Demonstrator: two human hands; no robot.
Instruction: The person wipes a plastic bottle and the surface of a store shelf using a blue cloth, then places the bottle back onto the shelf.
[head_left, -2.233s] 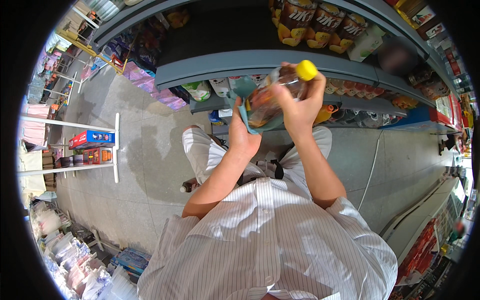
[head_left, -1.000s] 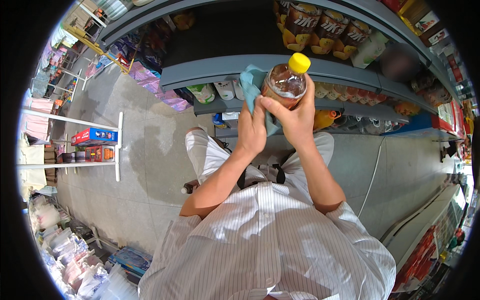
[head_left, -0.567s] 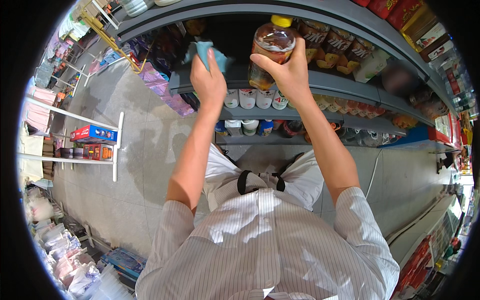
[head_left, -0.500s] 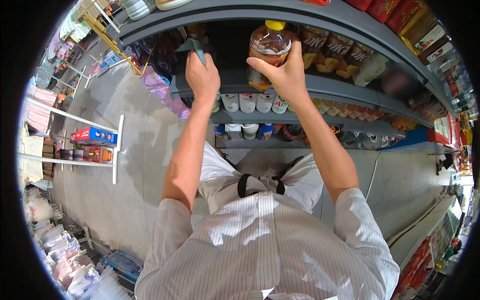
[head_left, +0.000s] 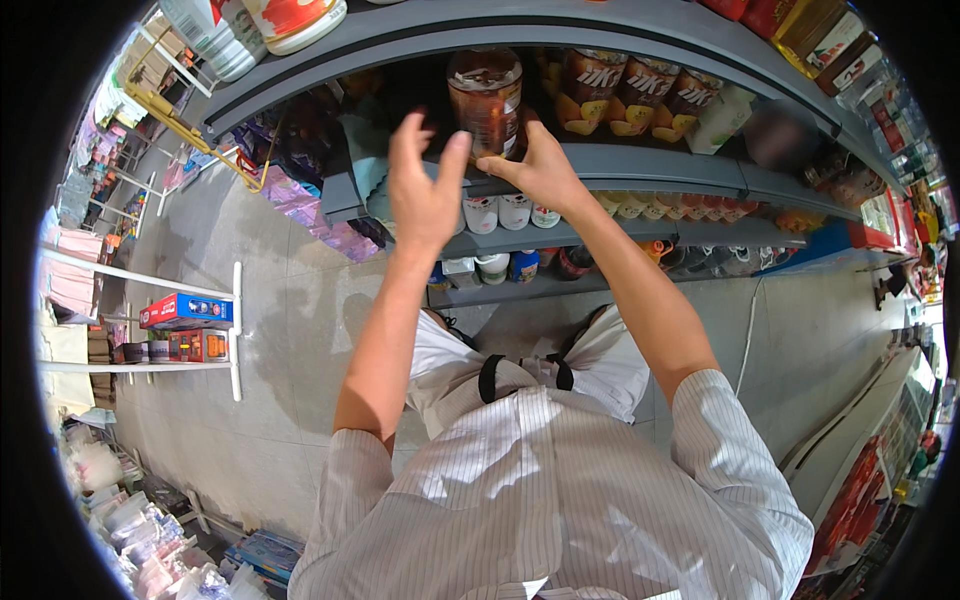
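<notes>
Bottle (head_left: 485,95): brown, upright, at shelf (head_left: 650,166).
Left hand (head_left: 425,190): my grip wide, beside it.
Right hand (head_left: 545,172): at its base; holding, I cannot tell.
Cloth (head_left: 366,160): blue-green, left.

bottle (head_left: 487,95): glossy plastic | cloth (head_left: 368,160): matt fabric | shelf (head_left: 650,169): smooth metal

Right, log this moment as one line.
left hand: open, left of bottle | right hand: at bottle's base | bottle: upright | blue-green cloth: at shelf edge

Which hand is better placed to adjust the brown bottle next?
Probably the right hand: its thumb crosses the lower front of the brown bottle. The left hand is open, beside the cloth.
</notes>
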